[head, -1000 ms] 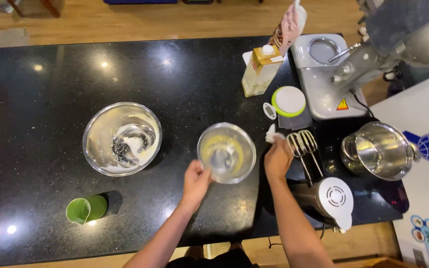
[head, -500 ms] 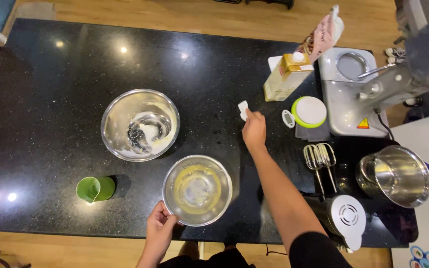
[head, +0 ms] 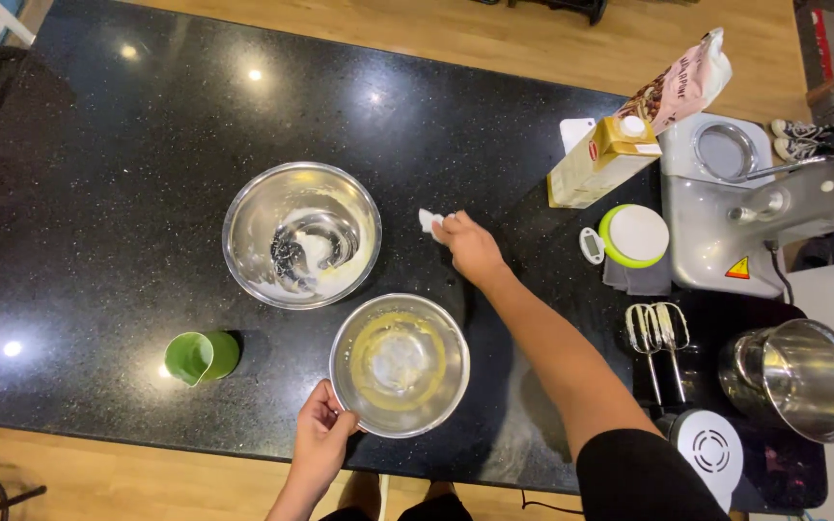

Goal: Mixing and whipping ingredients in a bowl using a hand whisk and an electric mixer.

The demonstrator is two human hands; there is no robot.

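Now my left hand (head: 319,436) grips the rim of the yolk-smeared steel bowl (head: 399,364), while my right hand (head: 471,249) presses a white tissue (head: 430,223) onto the black surface (head: 127,174), wiping unfinished.

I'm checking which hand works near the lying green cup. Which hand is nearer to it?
Left. The left hand grips the near bowl's rim, just right of the green cup. The right hand presses a white cloth farther right, beyond both bowls.

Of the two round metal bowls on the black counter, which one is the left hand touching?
The left hand grips the rim of the nearer bowl, which has a yellowish smear inside. The farther bowl, holding white residue, lies untouched.
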